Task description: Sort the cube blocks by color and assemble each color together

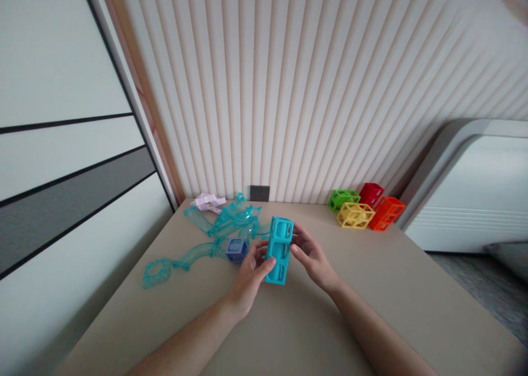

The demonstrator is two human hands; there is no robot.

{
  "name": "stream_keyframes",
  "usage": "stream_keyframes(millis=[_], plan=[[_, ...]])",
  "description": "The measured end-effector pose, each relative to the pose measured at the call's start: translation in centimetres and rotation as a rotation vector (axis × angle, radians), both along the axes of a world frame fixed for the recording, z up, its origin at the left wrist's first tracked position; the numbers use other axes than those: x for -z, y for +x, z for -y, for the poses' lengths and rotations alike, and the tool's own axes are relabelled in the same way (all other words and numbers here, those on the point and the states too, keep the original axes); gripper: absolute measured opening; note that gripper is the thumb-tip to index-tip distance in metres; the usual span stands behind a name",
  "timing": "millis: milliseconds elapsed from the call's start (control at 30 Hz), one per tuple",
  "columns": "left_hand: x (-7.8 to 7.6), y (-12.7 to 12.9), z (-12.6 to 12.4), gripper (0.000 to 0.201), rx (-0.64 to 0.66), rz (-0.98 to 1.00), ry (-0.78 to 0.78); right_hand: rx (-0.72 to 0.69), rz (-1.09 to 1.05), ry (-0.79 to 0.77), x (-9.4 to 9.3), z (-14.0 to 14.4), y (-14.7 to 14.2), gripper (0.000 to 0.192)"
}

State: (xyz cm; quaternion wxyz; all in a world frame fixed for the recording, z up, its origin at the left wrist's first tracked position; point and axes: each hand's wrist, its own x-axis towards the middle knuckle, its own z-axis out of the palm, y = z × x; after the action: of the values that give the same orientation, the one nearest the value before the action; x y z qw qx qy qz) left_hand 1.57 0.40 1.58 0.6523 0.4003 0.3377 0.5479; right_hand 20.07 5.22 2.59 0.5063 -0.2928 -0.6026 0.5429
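A tall turquoise plastic block (279, 249), made of open cube frames stacked on each other, stands upright on the beige table (355, 310). My left hand (251, 271) grips its left side, thumb on the front. My right hand (312, 256) holds its right side with the fingertips. A small blue cube (236, 250) lies just left of my left hand.
Clear teal track pieces (214, 230) sprawl to the left, with pale lilac parts (209, 201) behind them. Green (344, 199), yellow (355, 215), red (371, 193) and orange (386, 213) cube frames sit at the back right. A wall socket (259, 192) is behind; a white bed edge (474, 200) stands at right.
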Motion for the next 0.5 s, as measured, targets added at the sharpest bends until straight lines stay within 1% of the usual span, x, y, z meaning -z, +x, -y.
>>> stream_keyframes(millis=[133, 267, 367, 500], plan=[[-0.4, 0.1, 0.0, 0.051, 0.004, -0.018, -0.026, 0.042, 0.068, 0.008, 0.4, 0.1, -0.3, 0.052], [-0.7, 0.2, 0.1, 0.05, -0.033, -0.029, -0.013, 0.005, 0.12, 0.028, -0.6, 0.3, -0.5, 0.042], [-0.6, 0.2, 0.0, 0.05, -0.046, -0.038, 0.004, 0.003, 0.157, 0.03, -1.2, 0.4, -0.6, 0.042], [-0.6, 0.2, 0.1, 0.049, -0.048, -0.072, 0.017, 0.072, 0.195, 0.04, -1.0, 0.5, -0.4, 0.041]])
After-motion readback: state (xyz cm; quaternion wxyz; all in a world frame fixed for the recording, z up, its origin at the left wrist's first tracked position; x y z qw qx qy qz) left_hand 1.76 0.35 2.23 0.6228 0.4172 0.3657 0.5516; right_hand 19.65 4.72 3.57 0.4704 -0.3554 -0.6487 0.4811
